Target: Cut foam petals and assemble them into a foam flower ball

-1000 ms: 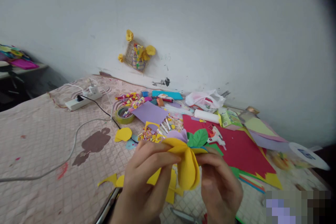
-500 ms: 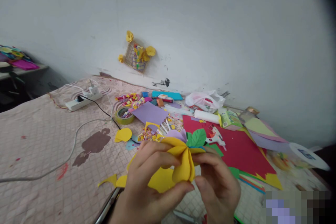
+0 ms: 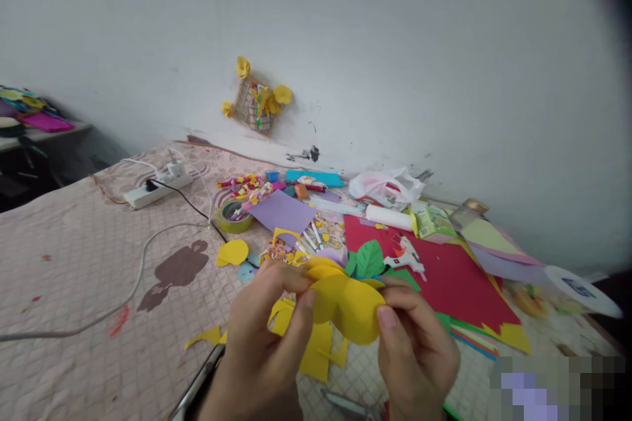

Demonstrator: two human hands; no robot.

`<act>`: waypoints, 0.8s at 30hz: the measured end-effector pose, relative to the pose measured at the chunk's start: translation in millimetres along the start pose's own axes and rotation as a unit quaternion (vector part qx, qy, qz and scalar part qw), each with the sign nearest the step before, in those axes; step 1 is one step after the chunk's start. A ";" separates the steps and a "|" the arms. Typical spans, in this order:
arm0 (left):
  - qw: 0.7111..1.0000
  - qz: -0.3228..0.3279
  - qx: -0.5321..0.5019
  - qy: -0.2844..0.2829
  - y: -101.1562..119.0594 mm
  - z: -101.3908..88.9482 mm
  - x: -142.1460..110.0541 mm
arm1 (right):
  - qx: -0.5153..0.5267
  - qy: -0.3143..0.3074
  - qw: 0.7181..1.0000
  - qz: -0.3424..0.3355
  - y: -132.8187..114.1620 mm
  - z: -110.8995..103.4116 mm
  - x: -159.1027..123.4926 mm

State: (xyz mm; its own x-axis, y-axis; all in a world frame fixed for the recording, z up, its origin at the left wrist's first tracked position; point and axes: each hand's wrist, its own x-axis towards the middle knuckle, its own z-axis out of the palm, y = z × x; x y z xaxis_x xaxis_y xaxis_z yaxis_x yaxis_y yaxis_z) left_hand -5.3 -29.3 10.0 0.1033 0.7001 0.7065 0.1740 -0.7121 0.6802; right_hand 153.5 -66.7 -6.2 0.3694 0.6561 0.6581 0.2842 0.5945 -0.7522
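Both my hands hold a yellow craft-paper flower [image 3: 348, 306] up over the bed, its rounded petals pressed together. My left hand [image 3: 261, 335] pinches its left side between thumb and fingers. My right hand [image 3: 415, 355] grips the right side, with the fingertips on the yellow petal. A green paper leaf [image 3: 369, 260] and a lilac petal [image 3: 332, 256] stick out behind the flower. Below my left hand lie yellow paper scraps [image 3: 316, 352], partly hidden by that hand.
A red paper sheet [image 3: 444, 283] with a white glue gun [image 3: 405, 259] lies to the right. Farther back are a lilac sheet [image 3: 282, 210], a tape roll [image 3: 230, 217], a plastic bag [image 3: 382, 185] and a power strip [image 3: 153, 194]. Scissors [image 3: 345, 404] lie at the bottom edge.
The flower has turned in my hands, and a broad rounded yellow petal now faces me instead of the narrow folded one. My fingers have shifted, uncovering more of the yellow scraps below.
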 end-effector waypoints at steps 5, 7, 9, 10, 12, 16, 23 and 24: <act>1.000 -0.008 0.000 0.003 -0.5 1.3 -0.5 | -0.003 -0.006 1.000 0.005 -2.3 -0.4 0.2; 1.000 -0.015 -0.002 -0.005 -2.1 2.6 -2.4 | -0.006 -0.001 1.000 0.005 -2.8 -0.2 0.4; 1.000 -0.019 -0.006 -0.006 -4.1 4.3 -4.7 | -0.008 0.005 1.000 -0.002 -2.1 0.1 0.5; 1.000 -0.022 -0.010 0.001 -4.8 5.1 -5.6 | -0.007 0.008 1.000 -0.008 -1.5 0.3 0.4; 0.999 -0.016 -0.019 0.025 -5.1 6.3 -5.9 | -0.006 0.011 1.000 -0.009 -0.4 0.4 -0.1; 0.999 0.034 -0.029 -0.019 -0.4 5.2 0.6 | 0.000 0.008 1.000 0.006 -0.6 0.5 -1.3; 0.997 0.033 -0.004 -0.076 6.1 2.9 8.3 | -0.039 -0.065 0.996 -0.041 0.4 -5.7 -2.6; 0.997 0.029 -0.001 -0.069 5.0 3.4 7.2 | -0.046 -0.072 0.995 -0.042 0.5 -6.8 -3.2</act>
State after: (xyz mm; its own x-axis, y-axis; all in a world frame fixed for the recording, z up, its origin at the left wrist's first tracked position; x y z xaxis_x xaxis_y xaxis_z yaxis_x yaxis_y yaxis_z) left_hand -0.3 -27.6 17.8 0.2478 0.6581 0.7110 0.1614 -0.7517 0.6395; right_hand 158.4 -71.6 -8.9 0.2110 0.6698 0.7119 0.3919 0.6093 -0.6893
